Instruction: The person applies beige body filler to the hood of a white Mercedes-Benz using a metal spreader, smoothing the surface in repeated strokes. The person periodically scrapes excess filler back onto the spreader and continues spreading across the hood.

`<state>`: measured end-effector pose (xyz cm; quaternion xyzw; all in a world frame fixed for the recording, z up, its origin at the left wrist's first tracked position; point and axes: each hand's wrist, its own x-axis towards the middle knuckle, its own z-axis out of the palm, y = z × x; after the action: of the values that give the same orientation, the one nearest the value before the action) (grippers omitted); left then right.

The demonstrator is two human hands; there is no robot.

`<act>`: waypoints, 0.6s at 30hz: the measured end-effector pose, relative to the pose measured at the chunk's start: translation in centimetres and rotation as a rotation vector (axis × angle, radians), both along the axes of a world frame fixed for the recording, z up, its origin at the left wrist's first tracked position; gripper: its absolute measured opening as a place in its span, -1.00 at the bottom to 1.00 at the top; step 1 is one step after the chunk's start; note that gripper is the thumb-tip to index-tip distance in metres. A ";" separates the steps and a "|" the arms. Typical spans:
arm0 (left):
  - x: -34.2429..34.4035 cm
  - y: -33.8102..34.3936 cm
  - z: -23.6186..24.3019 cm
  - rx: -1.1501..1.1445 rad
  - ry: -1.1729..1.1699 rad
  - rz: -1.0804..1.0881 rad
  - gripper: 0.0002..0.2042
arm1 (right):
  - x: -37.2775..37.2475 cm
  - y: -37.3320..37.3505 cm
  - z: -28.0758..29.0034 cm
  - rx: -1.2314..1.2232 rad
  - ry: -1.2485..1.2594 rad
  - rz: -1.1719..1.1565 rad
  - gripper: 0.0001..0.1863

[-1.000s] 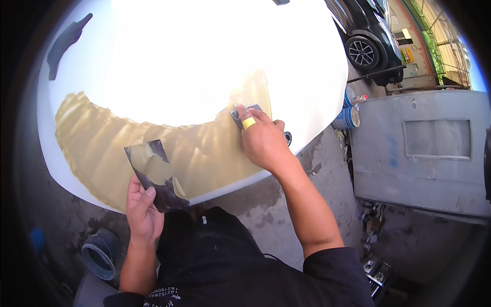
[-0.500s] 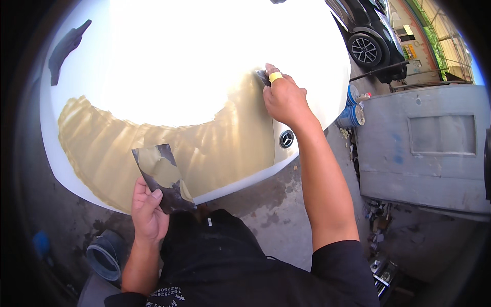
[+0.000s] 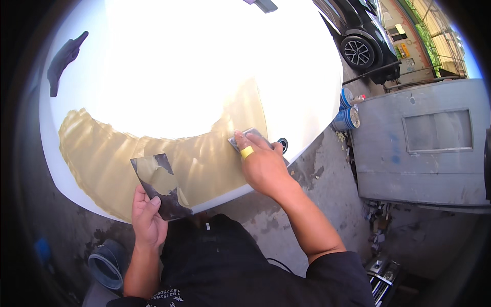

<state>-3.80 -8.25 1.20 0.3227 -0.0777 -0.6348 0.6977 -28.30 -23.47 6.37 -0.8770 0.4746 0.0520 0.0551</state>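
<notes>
My left hand [image 3: 148, 217] grips the lower edge of a dark flat plate [image 3: 176, 204], with beige body filler [image 3: 158, 176] smeared over its face. Held at a tilt, the plate hangs above the near side of a white car panel [image 3: 302, 87]. A broad curved band of filler [image 3: 117, 163] coats that panel. My right hand [image 3: 263, 166] is closed on a grey filler spreader [image 3: 247, 135], pressed to the right part of the band, close to a round emblem [image 3: 282, 146]. Yellow tape [image 3: 246, 152] wraps one of its fingers.
A dark curved piece [image 3: 64, 64] lies at the panel's far left. Blue-and-white buckets [image 3: 347, 118] stand beyond its right edge, by a grey metal panel [image 3: 419, 143]. A black car [image 3: 358, 41] is parked farther back. At lower left sits a grey bucket [image 3: 106, 266].
My right hand has drawn the spreader from the far end of the filler down toward me and slightly left. My left hand with the plate has barely moved.
</notes>
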 end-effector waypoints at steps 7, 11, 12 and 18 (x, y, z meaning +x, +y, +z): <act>-0.2 -0.1 0.0 0.045 -0.021 0.001 -0.63 | -1.7 -14.7 1.7 -0.001 -0.101 -0.219 -0.39; -0.3 0.1 -0.2 0.052 -0.025 0.026 -0.63 | 0.6 -16.0 1.8 0.076 -0.082 -0.202 -0.39; -0.3 0.1 -0.3 0.051 -0.021 0.028 -0.63 | 1.0 -15.1 1.6 0.096 -0.075 -0.195 -0.39; -0.4 -0.3 -1.1 0.024 -0.043 -0.013 -0.58 | -0.1 -7.6 0.9 0.219 -0.039 -0.161 -0.35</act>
<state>-4.16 -8.55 0.08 0.3439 -0.0871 -0.6331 0.6880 -28.37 -31.08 7.26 -0.8255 0.5339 0.0818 0.1635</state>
